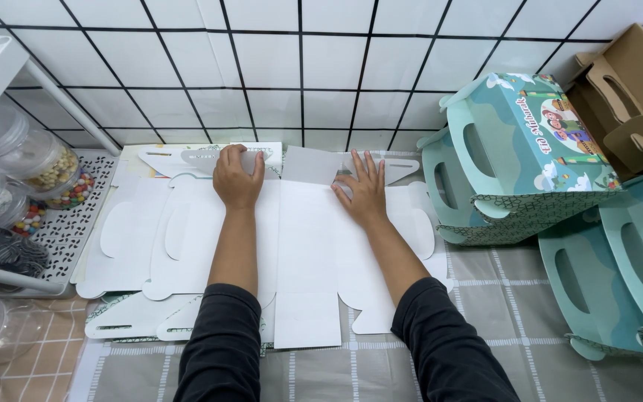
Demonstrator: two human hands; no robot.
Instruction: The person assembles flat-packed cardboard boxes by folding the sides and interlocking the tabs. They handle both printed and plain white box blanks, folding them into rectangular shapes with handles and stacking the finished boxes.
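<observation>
We press the flat white box blank (303, 253) onto the surface (500, 298); left hand (237, 179) and right hand (361, 190) open, fingers spread, gripping nothing; we judge even pressure along the far crease keeps it straight.

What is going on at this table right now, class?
A person presses both hands flat on an unfolded white cardboard box blank lying on the table. The left hand and right hand rest near its far edge. More flat blanks lie underneath, and assembled teal handled boxes stand at the right.

Teal handled boxes (515, 160) stacked right
</observation>
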